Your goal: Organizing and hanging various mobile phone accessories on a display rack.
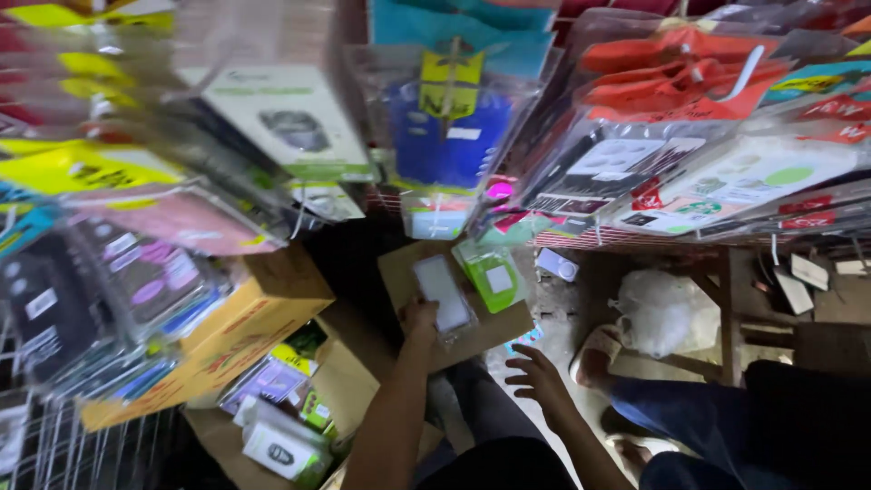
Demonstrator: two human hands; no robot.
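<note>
Below, the left hand (419,319) is closing its grip on a clear packet (442,292) lying on a cardboard sheet (485,328), beside a green packet (490,275). Nearby, the right hand (537,375) is hovering, fingers apart, empty.

A small shop selling phone accessories. Packaged cases (290,127) hang crowded on wire racks (54,436). Cardboard stock boxes (245,318) sit on the floor below.
</note>
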